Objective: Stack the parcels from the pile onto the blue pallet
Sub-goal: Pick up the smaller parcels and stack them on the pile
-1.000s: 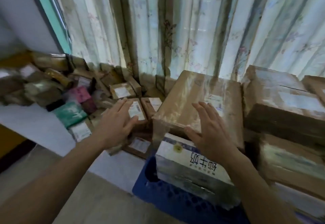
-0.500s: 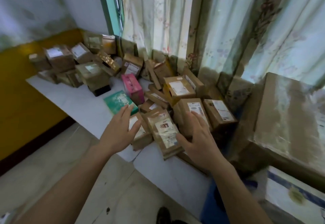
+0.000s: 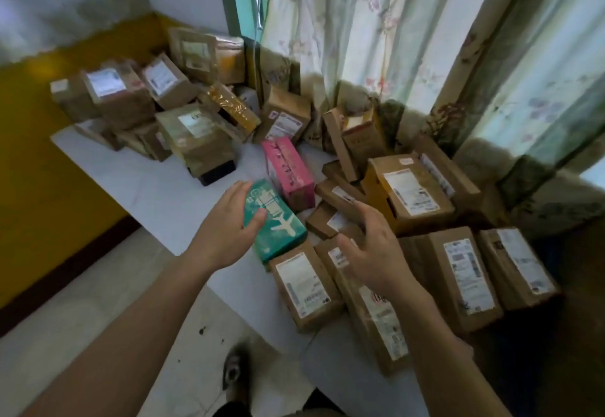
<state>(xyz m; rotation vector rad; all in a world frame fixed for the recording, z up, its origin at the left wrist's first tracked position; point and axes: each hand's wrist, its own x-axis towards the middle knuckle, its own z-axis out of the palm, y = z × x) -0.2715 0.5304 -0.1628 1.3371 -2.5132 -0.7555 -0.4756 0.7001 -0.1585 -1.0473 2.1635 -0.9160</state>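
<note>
While left hand (image 3: 226,231) touches glossy green box (image 3: 278,225), right hand (image 3: 373,253) hovers

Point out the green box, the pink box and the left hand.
green box (image 3: 278,223), head view, patterned top face.
pink box (image 3: 288,167), head view, top face.
left hand (image 3: 226,226), head view, back of hand.

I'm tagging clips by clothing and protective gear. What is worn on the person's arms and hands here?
Nothing shows on either. The left hand and right hand are bare, with no gloves, rings, watch or wristband visible. Both forearms are uncovered down to the bottom edge of the view, so no sleeve appears.
</note>
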